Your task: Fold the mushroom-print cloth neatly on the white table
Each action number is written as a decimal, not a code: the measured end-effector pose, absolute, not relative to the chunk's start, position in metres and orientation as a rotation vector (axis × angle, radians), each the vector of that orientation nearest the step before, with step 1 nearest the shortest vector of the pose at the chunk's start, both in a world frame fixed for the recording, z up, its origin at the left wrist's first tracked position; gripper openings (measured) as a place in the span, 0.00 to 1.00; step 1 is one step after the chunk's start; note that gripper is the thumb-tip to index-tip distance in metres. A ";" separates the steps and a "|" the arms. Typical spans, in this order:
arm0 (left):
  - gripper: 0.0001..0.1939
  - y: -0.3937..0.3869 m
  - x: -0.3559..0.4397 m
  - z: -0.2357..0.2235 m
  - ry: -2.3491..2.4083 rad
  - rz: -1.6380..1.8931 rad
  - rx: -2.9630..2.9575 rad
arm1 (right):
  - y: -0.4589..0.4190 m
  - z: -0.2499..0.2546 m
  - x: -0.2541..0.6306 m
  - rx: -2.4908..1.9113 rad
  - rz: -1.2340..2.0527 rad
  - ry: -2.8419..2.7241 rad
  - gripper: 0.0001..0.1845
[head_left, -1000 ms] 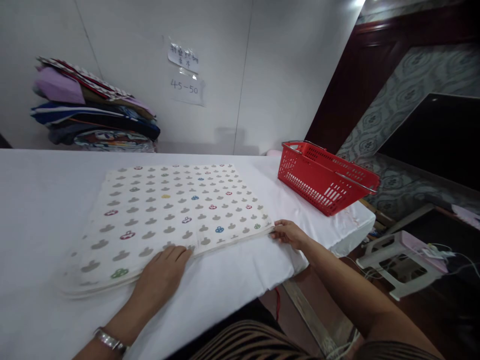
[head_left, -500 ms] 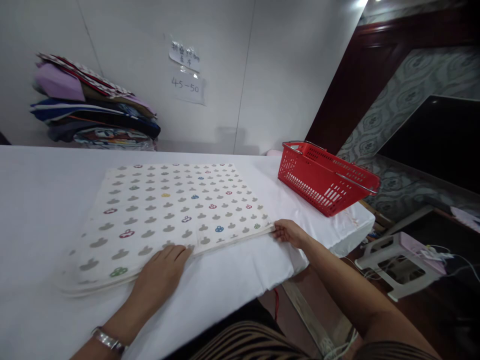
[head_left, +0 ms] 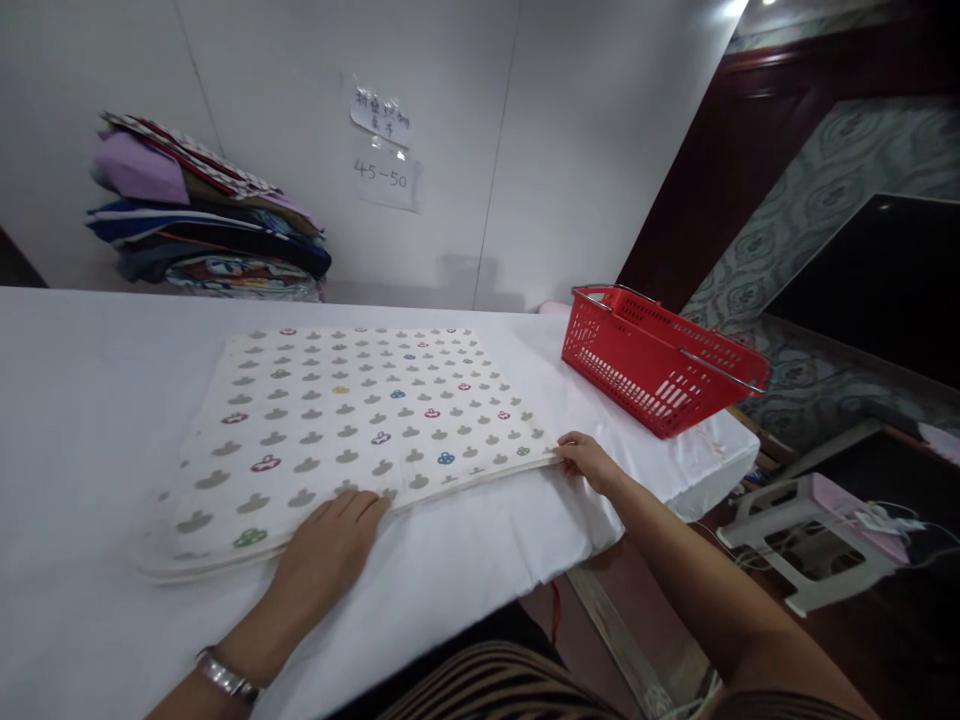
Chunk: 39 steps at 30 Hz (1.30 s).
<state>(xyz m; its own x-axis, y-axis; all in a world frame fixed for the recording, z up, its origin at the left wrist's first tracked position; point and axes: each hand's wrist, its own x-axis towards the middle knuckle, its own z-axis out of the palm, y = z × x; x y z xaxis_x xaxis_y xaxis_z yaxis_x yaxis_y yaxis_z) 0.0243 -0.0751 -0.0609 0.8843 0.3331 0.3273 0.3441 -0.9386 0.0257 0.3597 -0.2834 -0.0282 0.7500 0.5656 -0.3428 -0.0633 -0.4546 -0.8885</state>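
A folded white cloth [head_left: 360,430] printed with grey mushroom shapes, a few of them red, blue, green and yellow, lies flat on the white-covered table. Its layers show along the near edge. My left hand [head_left: 334,545], with a silver bracelet at the wrist, rests palm down on that edge, left of its middle; the fingers lie flat on the fabric. At the near right corner, my right hand [head_left: 589,460] pinches the cloth between thumb and fingers.
A red plastic basket [head_left: 652,365] stands at the table's right end. Several folded fabrics [head_left: 214,215] are piled at the back left against the wall. Handwritten paper signs [head_left: 386,170] hang there. Below the table on the right is a pink and white stool [head_left: 825,540] with cables.
The view has shifted slightly, so everything appears a little further right. Both hands keep their places on the cloth's near edge.
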 end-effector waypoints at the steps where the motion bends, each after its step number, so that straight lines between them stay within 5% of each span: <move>1: 0.19 -0.075 0.024 -0.061 -0.530 -0.520 -3.029 | -0.284 -0.028 0.360 -1.937 0.755 -0.390 0.08; 15: 0.15 -0.082 0.022 -0.058 -0.476 -0.519 -3.160 | -0.283 -0.035 0.358 -2.671 0.464 -0.911 0.01; 18: 0.14 -0.085 0.021 -0.055 -0.507 -0.502 -3.182 | -0.284 -0.037 0.362 -2.831 0.253 -1.131 0.06; 22: 0.12 -0.088 0.020 -0.055 -0.560 -0.517 -3.194 | -0.270 -0.044 0.350 -2.461 -0.183 -1.564 0.13; 26: 0.12 -0.089 0.019 -0.057 -0.588 -0.537 -3.195 | -0.240 -0.052 0.332 -2.042 -0.197 -1.759 0.21; 32: 0.11 -0.089 0.018 -0.058 -0.623 -0.510 -3.210 | -0.220 -0.078 0.349 -2.300 0.062 -1.791 0.30; 39: 0.13 -0.092 0.013 -0.056 -0.694 -0.590 -3.280 | -0.223 -0.108 0.378 -2.282 -0.033 -1.812 0.29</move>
